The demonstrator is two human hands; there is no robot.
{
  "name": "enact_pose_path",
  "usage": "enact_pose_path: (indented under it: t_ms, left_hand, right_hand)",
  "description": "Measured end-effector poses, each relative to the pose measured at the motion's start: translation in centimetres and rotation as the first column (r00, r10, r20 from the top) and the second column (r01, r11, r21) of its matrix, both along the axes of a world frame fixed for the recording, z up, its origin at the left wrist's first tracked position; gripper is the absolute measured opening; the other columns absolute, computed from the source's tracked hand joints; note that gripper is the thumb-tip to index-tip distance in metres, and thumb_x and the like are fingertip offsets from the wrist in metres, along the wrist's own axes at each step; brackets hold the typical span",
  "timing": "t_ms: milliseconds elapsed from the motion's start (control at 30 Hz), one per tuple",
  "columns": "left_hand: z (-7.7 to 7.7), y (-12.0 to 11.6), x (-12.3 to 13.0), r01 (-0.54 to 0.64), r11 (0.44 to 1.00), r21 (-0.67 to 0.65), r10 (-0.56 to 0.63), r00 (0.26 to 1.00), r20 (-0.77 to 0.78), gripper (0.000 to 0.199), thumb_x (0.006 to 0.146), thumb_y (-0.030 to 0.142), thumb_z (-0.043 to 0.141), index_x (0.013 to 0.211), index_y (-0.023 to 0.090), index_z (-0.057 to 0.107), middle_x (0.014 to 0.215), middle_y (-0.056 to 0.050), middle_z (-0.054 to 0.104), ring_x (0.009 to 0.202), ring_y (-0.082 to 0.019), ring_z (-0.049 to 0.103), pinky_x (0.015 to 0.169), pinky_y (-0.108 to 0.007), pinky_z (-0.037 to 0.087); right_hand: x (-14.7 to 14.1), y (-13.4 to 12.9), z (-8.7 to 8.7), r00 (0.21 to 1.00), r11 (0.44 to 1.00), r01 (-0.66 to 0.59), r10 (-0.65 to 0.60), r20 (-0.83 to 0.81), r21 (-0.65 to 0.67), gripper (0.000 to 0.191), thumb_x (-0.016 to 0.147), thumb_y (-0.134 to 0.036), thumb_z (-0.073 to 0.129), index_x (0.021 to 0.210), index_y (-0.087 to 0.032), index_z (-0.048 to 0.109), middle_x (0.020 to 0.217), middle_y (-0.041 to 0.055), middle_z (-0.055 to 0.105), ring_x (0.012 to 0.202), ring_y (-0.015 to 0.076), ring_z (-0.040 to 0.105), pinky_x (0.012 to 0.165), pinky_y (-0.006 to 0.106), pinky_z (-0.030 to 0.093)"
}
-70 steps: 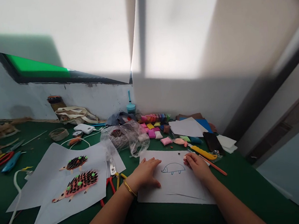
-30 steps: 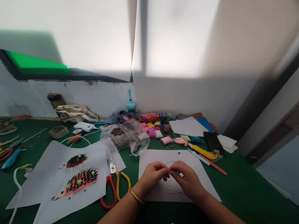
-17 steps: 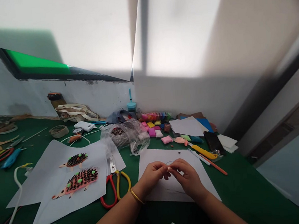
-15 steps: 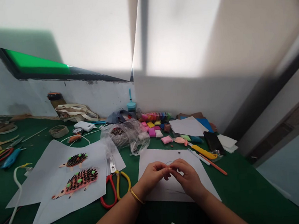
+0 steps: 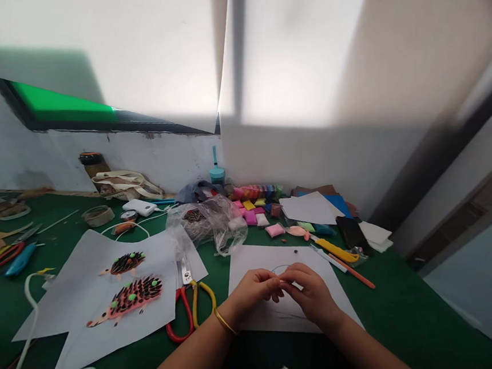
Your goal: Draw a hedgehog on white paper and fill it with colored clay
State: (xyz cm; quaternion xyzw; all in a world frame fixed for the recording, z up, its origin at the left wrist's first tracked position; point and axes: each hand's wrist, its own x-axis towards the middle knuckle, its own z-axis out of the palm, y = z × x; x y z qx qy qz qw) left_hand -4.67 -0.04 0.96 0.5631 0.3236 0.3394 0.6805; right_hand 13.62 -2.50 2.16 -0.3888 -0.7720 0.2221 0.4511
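My left hand point(image 5: 256, 291) and my right hand point(image 5: 307, 291) meet fingertip to fingertip over a white sheet of paper point(image 5: 248, 259). Thumbs and forefingers are pinched together, and whatever lies between them is too small and covered to name. Dark curved lines are drawn on the sheet, partly behind my hands. A tiny dark bit point(image 5: 295, 251) rests near its top edge. Left of the sheet lie scissors point(image 5: 189, 293) with one red and one yellow handle. Further left, papers bear a larger pink hedgehog figure point(image 5: 131, 298) and a smaller dark one point(image 5: 126, 264), both with dark spines and green dots.
Behind the sheet are a crumpled clear plastic bag point(image 5: 206, 222) and several coloured clay packets point(image 5: 251, 217). A yellow-handled cutter point(image 5: 337, 250), an orange pencil point(image 5: 352, 273) and a black wallet-like item point(image 5: 352, 234) lie at right. A white cable point(image 5: 29, 318) runs along the left.
My hands stay together above the sheet, with only a slight shift of the fingers. The orange-pink spot seen earlier between the fingertips shows less now.
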Motion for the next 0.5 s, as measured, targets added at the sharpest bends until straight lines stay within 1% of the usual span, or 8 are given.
enact_pose_path:
  t_ms: [133, 233, 300, 400, 433, 500]
  left_hand:
    - [-0.3, 0.2, -0.2, 0.014, 1.000, -0.010, -0.014, 1.000, -0.004, 0.042, 0.072, 0.052, 0.073, 0.080, 0.011, 0.069, 0.065, -0.002, 0.063, 0.059, -0.011, 0.054, 0.059, -0.023, 0.037]
    - [-0.3, 0.1, -0.2, 0.001, 1.000, 0.018, -0.001, 1.000, -0.007, 0.038, 0.073, 0.049, 0.073, 0.078, 0.012, 0.067, 0.064, -0.001, 0.061, 0.058, -0.011, 0.052, 0.059, -0.023, 0.038]
    - [-0.1, 0.0, -0.2, 0.001, 0.999, 0.046, 0.000, 1.000, -0.027, 0.034, 0.074, 0.046, 0.072, 0.077, 0.012, 0.066, 0.063, 0.000, 0.060, 0.058, -0.011, 0.052, 0.058, -0.022, 0.037]
    - [0.4, 0.1, -0.3, -0.035, 0.994, 0.101, 0.043, 0.995, -0.086, 0.029, 0.076, 0.042, 0.069, 0.075, 0.013, 0.064, 0.061, 0.001, 0.058, 0.057, -0.010, 0.050, 0.057, -0.022, 0.037]
    - [0.7, 0.2, -0.5, -0.063, 0.989, 0.131, 0.078, 0.991, -0.109, 0.027, 0.077, 0.041, 0.067, 0.075, 0.014, 0.063, 0.062, 0.002, 0.058, 0.057, -0.011, 0.050, 0.057, -0.022, 0.038]
    - [1.3, 0.7, -1.0, -0.136, 0.964, 0.228, 0.176, 0.971, -0.165, 0.026, 0.081, 0.040, 0.062, 0.077, 0.015, 0.063, 0.066, 0.001, 0.059, 0.061, -0.012, 0.052, 0.060, -0.023, 0.040]
  right_hand:
    - [0.3, 0.2, 0.4, 0.996, 0.999, -0.041, 0.040, 0.080, 0.004, 0.010, 0.089, -0.024, 0.060, 0.084, -0.024, 0.070, 0.083, 0.0033, 0.063, 0.080, 0.0169, 0.060, 0.071, 0.029, 0.049]
    - [0.3, 0.1, 0.6, 0.992, 0.998, -0.057, 0.052, 0.115, 0.039, 0.008, 0.087, -0.020, 0.061, 0.082, -0.023, 0.067, 0.083, 0.0032, 0.062, 0.079, 0.0166, 0.058, 0.070, 0.029, 0.048]
    - [0.2, 0.1, 0.7, 0.991, 0.997, -0.072, 0.069, 0.114, 0.027, 0.008, 0.084, -0.017, 0.061, 0.078, -0.022, 0.064, 0.081, 0.0026, 0.060, 0.077, 0.0162, 0.057, 0.068, 0.028, 0.047]
    - [0.5, 0.3, 0.9, 0.996, 0.996, -0.070, 0.072, 0.061, -0.047, 0.010, 0.082, -0.019, 0.060, 0.072, -0.021, 0.059, 0.075, 0.0010, 0.057, 0.071, 0.0153, 0.055, 0.065, 0.028, 0.045]
    - [0.9, 0.5, 0.9, 0.998, 0.995, -0.049, 0.051, 0.028, -0.082, 0.011, 0.082, -0.021, 0.060, 0.071, -0.021, 0.058, 0.074, 0.0007, 0.057, 0.070, 0.0154, 0.054, 0.065, 0.028, 0.045]
    - [1.9, 1.1, 0.7, 0.997, 0.985, 0.039, -0.050, -0.064, -0.168, 0.013, 0.085, -0.029, 0.058, 0.075, -0.021, 0.059, 0.075, 0.0012, 0.057, 0.070, 0.0160, 0.054, 0.066, 0.029, 0.046]
